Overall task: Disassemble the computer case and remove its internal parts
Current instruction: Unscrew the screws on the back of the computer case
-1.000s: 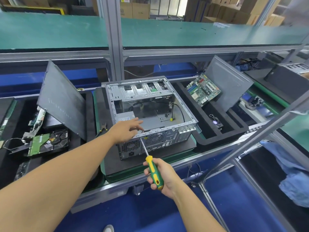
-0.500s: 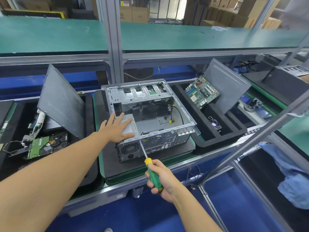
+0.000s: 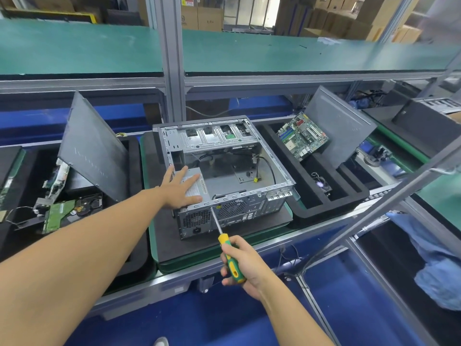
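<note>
1. Head view: the computer case [image 3: 214,139] lies open on a dark pad at the centre of the frame, its rear panel facing the person. The motherboard [image 3: 303,137] is already out, leaning in the foam tray [image 3: 331,207] to the right
2. The left hand [image 3: 180,188] is spread flat with straight fingers, pressing on the power supply [image 3: 198,187] in the lower left corner of the case
3. The right hand [image 3: 240,262] is curled round the green and yellow handle of the screwdriver [image 3: 216,221]. Its tip meets the upper edge of the rear panel, just beside the supply; whether it sits in a screw head is too small to tell
4. The step in hand is probably freeing the supply's rear screws
5. To do it well, bring the slanted shaft square to the screw and push in before turning, so the tip does not slip
6. The left palm's weight should stop the case sliding and steady the supply when the last screw lets go
7. Check that the black cable [image 3: 270,168] inside runs free before lifting anything
</note>
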`<state>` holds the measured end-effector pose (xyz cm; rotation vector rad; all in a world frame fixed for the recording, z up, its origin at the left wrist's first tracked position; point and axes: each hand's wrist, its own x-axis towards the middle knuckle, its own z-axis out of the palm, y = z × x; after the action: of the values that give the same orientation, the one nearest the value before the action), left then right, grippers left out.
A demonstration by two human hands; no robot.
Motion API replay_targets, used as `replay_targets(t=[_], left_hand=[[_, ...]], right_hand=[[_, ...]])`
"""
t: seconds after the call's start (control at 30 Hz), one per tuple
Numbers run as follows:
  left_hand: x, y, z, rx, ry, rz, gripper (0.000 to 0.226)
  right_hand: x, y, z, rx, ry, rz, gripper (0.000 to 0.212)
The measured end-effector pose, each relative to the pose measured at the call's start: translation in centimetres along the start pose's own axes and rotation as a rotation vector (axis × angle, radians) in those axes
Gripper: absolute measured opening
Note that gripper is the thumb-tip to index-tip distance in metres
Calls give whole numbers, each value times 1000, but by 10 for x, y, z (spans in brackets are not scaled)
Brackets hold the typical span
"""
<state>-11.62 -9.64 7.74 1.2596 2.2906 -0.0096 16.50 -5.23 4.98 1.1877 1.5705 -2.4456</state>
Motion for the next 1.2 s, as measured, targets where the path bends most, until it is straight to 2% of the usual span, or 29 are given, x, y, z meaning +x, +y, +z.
replay_targets(t=[0.1,0.27,0.5,0.6,0.77,0.9,1.03,1.2], left_hand=[[-1,1,-1,-4,-4,-1,83],[-1,1,-1,-6,-8,-5,82],[-1,-1,1,5,8,-24,81],[-1,1,2,66,31,-42,80],[-2,2,3,134,51,-47,80],[-3,2,2,140,50,-51,80],[-3,3,2,128,49,-54,80],[-4,3,3,117,47,-53,80]], right_hand=[[2,-1,1,12,9,32,11],[4,-8,-1,129,-29,103,32],[4,-3,-1,15,71,9,33],[3,1,0,15,99,-26,29],[1,1,-4,-78,144,-109,3],[4,-2,-2,-7,120,-27,12],[6,-7,1,114,14,101,35],[4,-8,0,63,-4,94,31]])
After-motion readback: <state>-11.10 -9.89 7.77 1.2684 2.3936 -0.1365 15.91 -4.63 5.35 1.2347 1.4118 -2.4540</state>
